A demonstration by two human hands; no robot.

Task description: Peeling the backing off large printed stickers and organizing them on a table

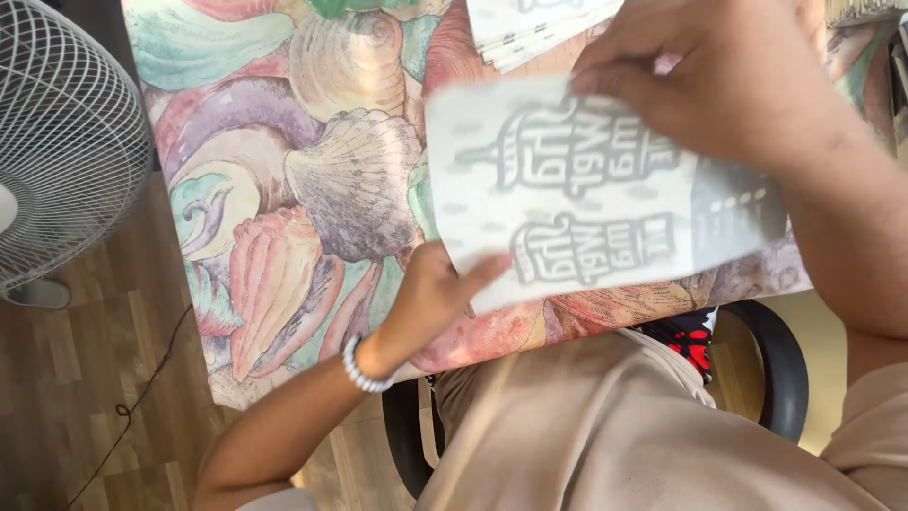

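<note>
Head view, looking down. Left hand [430, 298] at the near edge of the surface [284, 189], fingers partly curled, thumb pressed on the near left corner of a translucent printed sheet [586, 194], pinching it. Right hand [719, 76] over the far right part of the same sheet, fingers bent and closed on its far edge; fingertips blurred, exact grip hard to make out. Sheet held slightly above the surface, tilted, stretched between both hands, grey lettering-like print showing through in reverse and unsharp. White beaded bracelet [364, 374] on the left wrist. Surface covered by a cloth patterned with large seashells in pink, purple and green. Stack of similar sheets [530, 24] at the far edge, cut off by the frame top. Standing fan [57, 142] left of the surface, on a wooden floor [76, 416], partly cropped. Dark chair rim [785, 369] below the near edge, mostly hidden by beige clothing.
</note>
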